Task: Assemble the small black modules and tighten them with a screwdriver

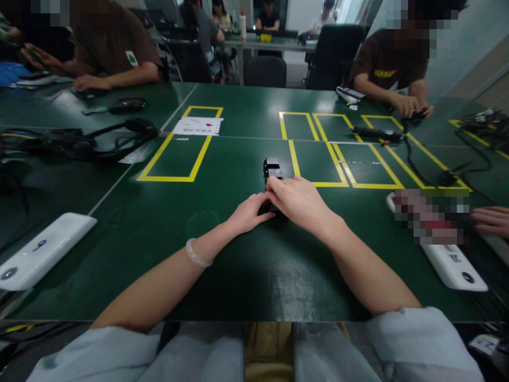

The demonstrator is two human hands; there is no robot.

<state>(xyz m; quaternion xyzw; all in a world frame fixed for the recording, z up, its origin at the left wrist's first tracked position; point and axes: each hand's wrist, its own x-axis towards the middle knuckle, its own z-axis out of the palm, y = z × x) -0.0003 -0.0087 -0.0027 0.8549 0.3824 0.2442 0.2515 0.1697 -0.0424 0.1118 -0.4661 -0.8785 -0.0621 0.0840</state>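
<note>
A small black part with grey flat faces [272, 164], made of block-like segments, stands on the green table [238, 265] in front of me. My right hand [302, 199] closes over its near end from the right, with thumb and fingertips bent against it. From the left, my left hand [251, 213] grips the same end low down, its fingertips meeting those of the right hand. The far segments stick out beyond my fingers. Its near end is mostly hidden by both hands, so I cannot tell its exact kind.
Yellow tape frames [165, 179] mark the table; a white paper [199, 126] lies across one. Black straps and cables [107, 139] lie at left. White numbered cases [47, 249] flank me. Co-workers sit across the table; another person's hand [491, 220] is at the right edge.
</note>
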